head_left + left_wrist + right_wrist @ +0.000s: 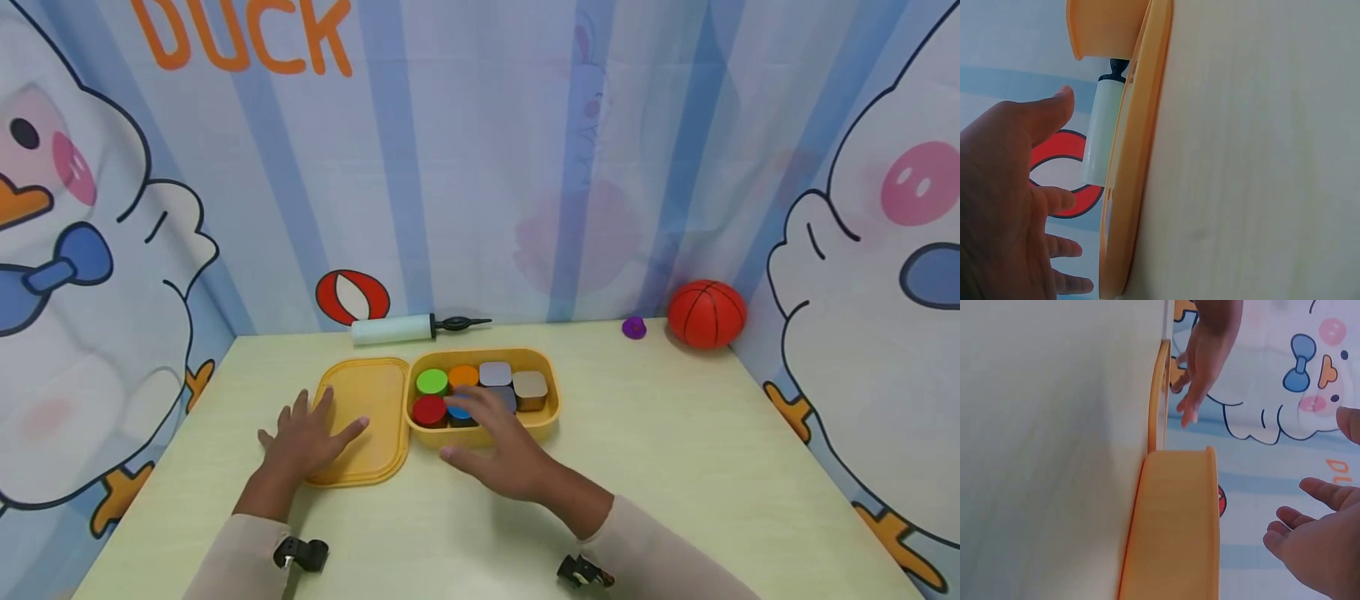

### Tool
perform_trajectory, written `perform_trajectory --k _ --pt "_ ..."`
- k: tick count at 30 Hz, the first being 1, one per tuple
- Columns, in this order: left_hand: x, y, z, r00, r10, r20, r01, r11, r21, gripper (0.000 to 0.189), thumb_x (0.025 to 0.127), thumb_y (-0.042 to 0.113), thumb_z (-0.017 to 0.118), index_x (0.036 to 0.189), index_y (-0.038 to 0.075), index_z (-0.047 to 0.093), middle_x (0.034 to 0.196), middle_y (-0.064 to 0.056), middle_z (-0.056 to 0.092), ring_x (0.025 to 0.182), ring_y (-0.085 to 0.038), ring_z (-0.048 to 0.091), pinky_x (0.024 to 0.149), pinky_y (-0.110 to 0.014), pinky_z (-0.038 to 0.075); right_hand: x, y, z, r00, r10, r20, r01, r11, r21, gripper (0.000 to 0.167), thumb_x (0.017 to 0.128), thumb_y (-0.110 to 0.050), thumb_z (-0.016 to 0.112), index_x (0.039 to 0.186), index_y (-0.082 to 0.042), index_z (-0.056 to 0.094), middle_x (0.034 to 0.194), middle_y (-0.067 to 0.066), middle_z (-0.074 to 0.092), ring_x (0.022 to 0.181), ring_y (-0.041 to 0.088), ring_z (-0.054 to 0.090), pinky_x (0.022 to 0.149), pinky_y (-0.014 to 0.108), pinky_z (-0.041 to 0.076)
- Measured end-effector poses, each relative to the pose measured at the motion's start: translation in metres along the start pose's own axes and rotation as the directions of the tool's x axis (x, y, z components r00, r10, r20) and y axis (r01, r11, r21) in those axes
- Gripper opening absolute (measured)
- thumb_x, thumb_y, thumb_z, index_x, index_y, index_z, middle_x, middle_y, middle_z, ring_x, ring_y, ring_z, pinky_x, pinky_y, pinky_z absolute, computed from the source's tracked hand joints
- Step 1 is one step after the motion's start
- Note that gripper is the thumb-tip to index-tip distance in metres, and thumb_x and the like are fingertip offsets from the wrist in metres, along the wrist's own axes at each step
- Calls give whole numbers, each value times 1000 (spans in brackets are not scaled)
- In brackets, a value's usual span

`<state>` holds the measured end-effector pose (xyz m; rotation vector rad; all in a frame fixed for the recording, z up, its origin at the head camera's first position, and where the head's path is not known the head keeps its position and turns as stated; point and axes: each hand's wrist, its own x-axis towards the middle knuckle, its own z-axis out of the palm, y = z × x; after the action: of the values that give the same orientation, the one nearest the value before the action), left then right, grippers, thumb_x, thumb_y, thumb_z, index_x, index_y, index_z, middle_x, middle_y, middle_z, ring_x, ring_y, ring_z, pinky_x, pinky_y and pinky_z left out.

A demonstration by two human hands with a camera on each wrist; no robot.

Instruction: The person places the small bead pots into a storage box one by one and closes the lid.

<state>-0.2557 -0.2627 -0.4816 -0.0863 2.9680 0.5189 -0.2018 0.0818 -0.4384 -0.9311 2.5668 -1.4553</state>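
Observation:
A yellow box [551, 423] stands at mid-table. Inside are round-topped pieces, among them a green one [432, 382], an orange one [463, 377], a red one [430, 410] and a partly hidden blue one [458, 408]. Rounded-square pieces, lavender-grey [495, 373] and beige [530, 385], fill its right half. My right hand [513, 454] hovers over the box's front edge, holding nothing, thumb apart from the fingers. A flat yellow lid [375, 433] lies left of the box. Over its left edge is my left hand [303, 442], fingers spread and raised above the lid in the left wrist view.
Behind the box lies a pale hand pump [393, 329] with a black nozzle. A small purple object [633, 327] and a red basketball [707, 314] sit at the back right. A printed curtain [480, 167] borders the table's back and sides.

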Motion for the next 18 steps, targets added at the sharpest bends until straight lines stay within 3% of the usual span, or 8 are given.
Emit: perform_trajectory --k 7,14,18 --pt "3 -2 2 1000 1 -13 -2 1000 -6 107 102 80 45 174 7 18 173 -40 17 159 -68 16 118 -95 9 -1 -6 13 987 22 162 -31 998 50 66 107 -43 70 166 -21 47 179 3 33 164 28 37 130 65 36" --pt "7 -11 9 999 8 -32 -8 1000 2 107 102 83 40 175 7 18 172 -40 20 157 -67 19 118 -95 12 1 -7 27 954 54 296 -60 998 12 64 106 -50 69 165 -33 48 177 -3 39 164 21 38 133 60 36" --pt "8 -14 13 999 24 -37 -23 1000 11 107 102 84 40 175 8 19 172 -39 23 157 -66 20 118 -95 12 2 -5 35 936 76 345 -81 997 -2 63 107 -52 68 164 -34 48 177 -1 38 163 22 38 132 59 36"
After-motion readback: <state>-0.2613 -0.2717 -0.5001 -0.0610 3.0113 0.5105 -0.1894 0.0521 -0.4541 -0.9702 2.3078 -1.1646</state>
